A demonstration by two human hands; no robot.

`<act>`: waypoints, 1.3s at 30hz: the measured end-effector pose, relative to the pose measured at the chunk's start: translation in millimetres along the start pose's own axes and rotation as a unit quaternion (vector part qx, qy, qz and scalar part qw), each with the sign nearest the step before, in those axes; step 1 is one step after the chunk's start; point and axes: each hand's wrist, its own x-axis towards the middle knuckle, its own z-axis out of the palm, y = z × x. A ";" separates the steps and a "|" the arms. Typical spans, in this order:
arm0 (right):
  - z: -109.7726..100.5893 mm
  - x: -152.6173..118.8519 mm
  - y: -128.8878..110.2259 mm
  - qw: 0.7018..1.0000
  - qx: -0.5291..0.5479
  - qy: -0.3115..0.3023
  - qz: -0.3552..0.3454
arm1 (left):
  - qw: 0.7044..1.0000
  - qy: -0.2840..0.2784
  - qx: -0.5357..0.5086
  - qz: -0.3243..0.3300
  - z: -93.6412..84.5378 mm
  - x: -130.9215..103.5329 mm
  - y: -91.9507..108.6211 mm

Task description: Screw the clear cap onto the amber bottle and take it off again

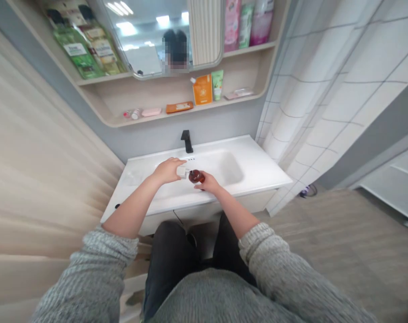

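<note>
Over the white sink (232, 166), my two hands are close together in front of the black faucet (186, 141). My left hand (169, 171) is closed on a small, pale, squarish object (181, 172) whose exact kind I cannot make out. My right hand (209, 183) is wrapped round a dark reddish-brown bottle (195, 176), with its top tilted towards the pale object. The two things nearly meet; whether they touch is too small to tell. My right fingers hide part of the bottle's lower body.
Behind the sink, a wall shelf (106, 117) holds an orange pouch (203, 89), a green tube (217, 85) and a pink soap bar (151, 112). A mirror (146, 40) hangs above, between large bottles. A beige curtain (38, 134) hangs at left, a white checked curtain (291, 103) at right.
</note>
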 end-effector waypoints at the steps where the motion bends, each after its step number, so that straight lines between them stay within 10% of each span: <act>1: -0.2 -0.3 -0.9 1.000 -0.002 0.000 0.003 | 1.000 0.000 0.000 0.001 0.3 0.1 -0.3; 39: -1.5 -1.3 -3.0 1.000 -0.011 0.001 -0.006 | 0.999 -0.021 0.042 0.026 -20.4 3.4 14.7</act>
